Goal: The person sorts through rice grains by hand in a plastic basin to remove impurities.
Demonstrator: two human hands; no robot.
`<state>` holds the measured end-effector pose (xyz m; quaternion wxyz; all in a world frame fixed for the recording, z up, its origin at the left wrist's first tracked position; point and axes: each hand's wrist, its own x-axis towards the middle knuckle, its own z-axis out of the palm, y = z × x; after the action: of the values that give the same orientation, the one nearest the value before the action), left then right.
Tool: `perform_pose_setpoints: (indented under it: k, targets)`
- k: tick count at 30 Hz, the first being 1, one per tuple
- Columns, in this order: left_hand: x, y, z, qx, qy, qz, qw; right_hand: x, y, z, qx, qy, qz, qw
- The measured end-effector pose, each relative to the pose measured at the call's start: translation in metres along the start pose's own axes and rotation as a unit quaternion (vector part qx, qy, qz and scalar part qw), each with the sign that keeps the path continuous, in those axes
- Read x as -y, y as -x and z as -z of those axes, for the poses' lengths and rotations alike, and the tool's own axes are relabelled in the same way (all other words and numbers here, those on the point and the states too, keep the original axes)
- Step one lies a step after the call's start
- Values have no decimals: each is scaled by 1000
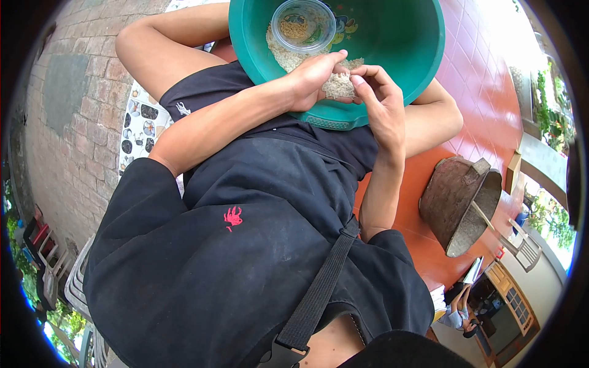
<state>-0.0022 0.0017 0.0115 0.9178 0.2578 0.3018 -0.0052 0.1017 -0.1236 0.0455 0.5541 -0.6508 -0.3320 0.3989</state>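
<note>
A green plastic tub [405,61] rests across the lap, with whitish rice grains [283,56] along its left side. My left hand [313,80] is cupped over the tub's near edge and holds a small heap of rice [338,87] in its palm. Close against that heap is my right hand [379,98], its thumb and forefinger pinched together at the grains. Whatever lies between those fingertips is too small to make out. Inside the tub stands a clear plastic cup [328,27] with some brownish grains [294,27] at its bottom.
The person's legs are folded on either side of the tub. On the red tiled floor [392,202] at right stands a big worn container [448,190] with a stick in it. Brick paving [92,122] lies at left. Another person [457,316] is at lower right, near a chair [526,248].
</note>
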Motion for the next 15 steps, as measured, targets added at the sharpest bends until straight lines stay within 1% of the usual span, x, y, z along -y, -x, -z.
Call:
perform_pose_setpoints:
  k: [1,2,4,5,8,10,12,14,15]
  targets:
    - [0,-1,2,0,0,0,1000,1,1,1,17,-55,-10,998]
    - [0,-3,5,10,-5,6,1000,2,1,1,9,-72,-10,997]
    - [0,-2,4,20,-11,13,1000,1,-1,6,23,-56,-3,998]
    - [0,-1,2,12,-12,8,1000,1,-2,7,37,-41,5,998]
    - [-1,3,-2,-3,-15,0,1000,11,-5,1,38,-23,6,999]
    - [-1,2,-1,-10,-17,-2,1000,9,-8,0,43,-34,12,998]
    - [1,-2,5,18,-28,-14,999,8,-10,0,49,-45,17,998]
    - [3,-6,9,30,-33,-11,999,8,-11,3,61,-73,-16,995]
    - [2,-6,10,41,-40,-7,998,7,-12,2,61,-72,-16,995]
